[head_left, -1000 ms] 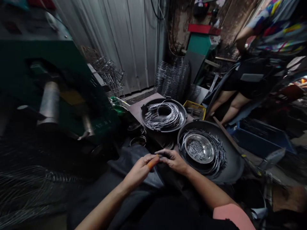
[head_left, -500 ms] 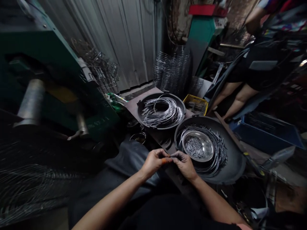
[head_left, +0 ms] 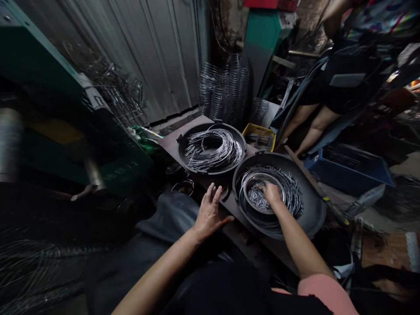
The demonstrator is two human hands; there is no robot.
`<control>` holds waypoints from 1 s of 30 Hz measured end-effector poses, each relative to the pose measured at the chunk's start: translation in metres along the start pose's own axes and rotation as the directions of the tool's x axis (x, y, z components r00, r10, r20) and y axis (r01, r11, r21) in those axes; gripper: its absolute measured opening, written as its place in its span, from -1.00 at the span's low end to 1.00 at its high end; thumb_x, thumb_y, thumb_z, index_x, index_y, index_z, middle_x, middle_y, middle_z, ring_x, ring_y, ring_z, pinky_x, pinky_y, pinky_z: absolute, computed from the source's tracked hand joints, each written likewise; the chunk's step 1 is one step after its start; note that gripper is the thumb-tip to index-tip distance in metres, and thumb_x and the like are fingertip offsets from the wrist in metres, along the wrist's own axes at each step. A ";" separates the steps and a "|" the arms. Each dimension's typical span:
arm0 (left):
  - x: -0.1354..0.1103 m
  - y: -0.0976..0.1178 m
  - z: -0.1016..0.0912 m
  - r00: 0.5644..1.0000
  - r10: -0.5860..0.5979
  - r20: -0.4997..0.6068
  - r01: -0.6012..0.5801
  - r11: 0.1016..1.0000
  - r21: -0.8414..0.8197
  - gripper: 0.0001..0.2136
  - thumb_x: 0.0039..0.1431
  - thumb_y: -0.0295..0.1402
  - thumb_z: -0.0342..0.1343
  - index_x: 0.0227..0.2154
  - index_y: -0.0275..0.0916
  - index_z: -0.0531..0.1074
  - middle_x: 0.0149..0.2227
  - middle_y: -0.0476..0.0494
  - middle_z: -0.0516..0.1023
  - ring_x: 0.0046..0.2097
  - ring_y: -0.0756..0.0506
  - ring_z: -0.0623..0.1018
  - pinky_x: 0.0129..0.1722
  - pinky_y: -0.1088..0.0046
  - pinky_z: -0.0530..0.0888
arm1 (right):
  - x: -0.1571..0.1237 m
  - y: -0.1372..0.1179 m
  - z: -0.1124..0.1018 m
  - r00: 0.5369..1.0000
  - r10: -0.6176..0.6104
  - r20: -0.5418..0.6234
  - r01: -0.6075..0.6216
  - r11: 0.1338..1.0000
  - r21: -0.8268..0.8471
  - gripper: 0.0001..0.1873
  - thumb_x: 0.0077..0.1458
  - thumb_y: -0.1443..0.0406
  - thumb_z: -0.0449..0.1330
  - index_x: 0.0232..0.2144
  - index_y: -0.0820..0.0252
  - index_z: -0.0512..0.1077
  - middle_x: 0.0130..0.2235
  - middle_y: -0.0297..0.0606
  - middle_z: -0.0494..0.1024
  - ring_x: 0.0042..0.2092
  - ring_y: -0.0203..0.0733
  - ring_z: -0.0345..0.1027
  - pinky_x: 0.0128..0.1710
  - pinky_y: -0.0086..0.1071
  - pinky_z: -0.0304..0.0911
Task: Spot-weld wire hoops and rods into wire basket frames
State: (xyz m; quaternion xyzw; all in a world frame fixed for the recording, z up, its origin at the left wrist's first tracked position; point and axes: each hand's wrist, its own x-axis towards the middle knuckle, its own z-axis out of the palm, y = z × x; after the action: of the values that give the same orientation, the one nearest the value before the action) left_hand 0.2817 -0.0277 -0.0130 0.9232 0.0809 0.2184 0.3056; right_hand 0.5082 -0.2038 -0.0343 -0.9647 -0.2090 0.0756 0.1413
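Note:
Near the front edge of the bench, my left hand (head_left: 210,214) is raised with its fingers apart and thumb stretched out, holding nothing. My right hand (head_left: 271,193) reaches into a shiny metal bowl (head_left: 281,189) and touches the short metal pins (head_left: 256,196) there. Its fingers are bent together; what they grip, if anything, is hidden. The bowl rests in a dark round pan (head_left: 311,214), ringed by grey wire hoops (head_left: 295,199). Left of it, a second dark pan (head_left: 184,159) holds a bundle of bent bright wires (head_left: 226,153).
Beyond the pans stand a yellow crate (head_left: 274,141) and tall stacks of wire rings (head_left: 216,94). A green machine (head_left: 121,153) with metal rods is at left. To the right are a blue bin (head_left: 348,170) and another person (head_left: 348,83), standing.
My hands, earlier together at the fingertips over the bench edge, have parted. The right moved forward into the bowl; the left opened and spread its fingers. The view shifted slightly.

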 end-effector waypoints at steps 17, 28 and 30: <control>-0.002 0.003 -0.029 0.946 -0.233 0.227 0.229 0.972 0.042 -0.08 -0.19 -0.10 0.21 0.24 -0.24 -0.08 -0.38 -0.08 0.47 -0.30 -0.14 0.46 -0.02 0.19 0.25 | -0.119 -0.117 0.004 0.582 -0.556 0.594 -0.506 0.324 0.799 -0.69 -0.16 0.11 0.28 -0.46 0.26 0.45 -0.49 -0.31 0.48 -0.42 -0.26 0.39 -0.40 -0.39 0.31; -0.009 0.012 -0.024 0.855 -0.340 0.391 0.517 0.507 -0.690 -0.63 -0.19 -0.23 0.27 -0.30 -0.27 0.36 -0.50 0.04 0.35 -0.44 0.04 0.31 -0.43 0.54 0.25 | -0.126 -0.104 -0.003 0.642 -0.499 0.583 -0.602 0.143 0.786 -0.62 -0.14 0.12 0.29 -0.31 0.27 0.43 -0.38 -0.23 0.51 -0.41 -0.26 0.43 -0.36 -0.38 0.32; -0.009 0.011 -0.023 0.858 -0.398 0.323 0.495 0.475 -0.728 -0.68 -0.21 -0.24 0.29 -0.44 -0.27 0.32 -0.51 0.05 0.33 -0.44 0.05 0.30 -0.43 0.55 0.24 | -0.127 -0.103 -0.004 0.672 -0.496 0.549 -0.594 0.082 0.801 -0.61 -0.11 0.13 0.28 -0.25 0.24 0.41 -0.35 -0.22 0.52 -0.38 -0.26 0.44 -0.32 -0.38 0.31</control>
State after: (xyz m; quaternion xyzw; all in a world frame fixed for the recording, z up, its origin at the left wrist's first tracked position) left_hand 0.2630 -0.0269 0.0073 0.6475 0.1968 0.0930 0.7303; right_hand 0.3549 -0.1691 0.0117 -0.4758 -0.0961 0.5821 0.6523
